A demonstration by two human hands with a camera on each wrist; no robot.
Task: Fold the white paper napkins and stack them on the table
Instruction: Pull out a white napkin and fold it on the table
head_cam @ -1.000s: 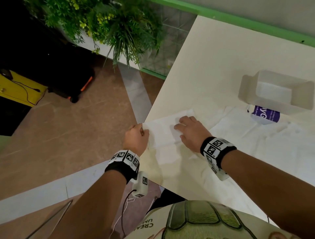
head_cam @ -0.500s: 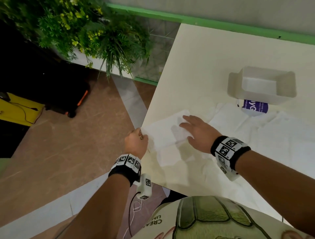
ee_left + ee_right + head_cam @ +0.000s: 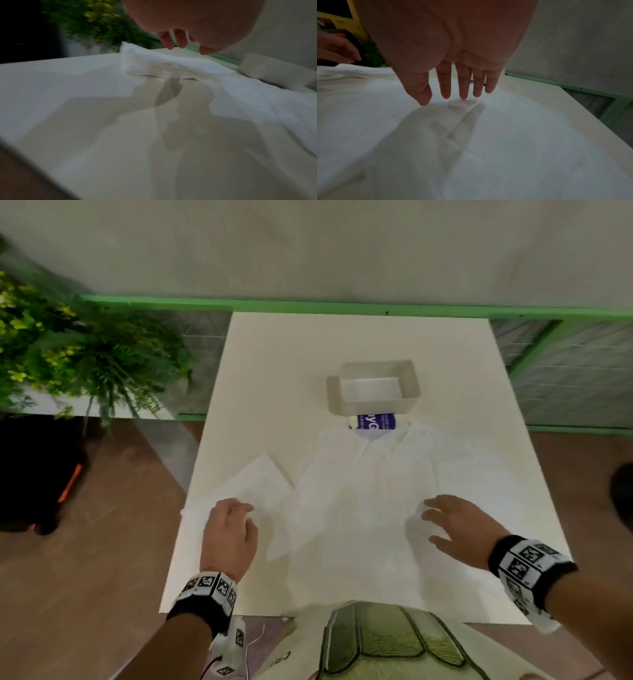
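A folded white napkin stack lies at the table's left side, near its edge. My left hand hovers just over its near end with fingers loosely bent, holding nothing. Unfolded white napkins lie spread over the middle and right of the table. My right hand is held flat over them with straight, spread fingers; the middle fingertip is at or just above the paper.
A white open box stands behind the napkins, with a purple-labelled packet in front of it. A plant and a black bag are on the left beyond the table edge. A green rail runs along the back wall.
My left hand let go of the folded napkin's corner and now hovers above it. My right hand left the folded napkin and moved right over the spread napkins. The head turned to face the table.
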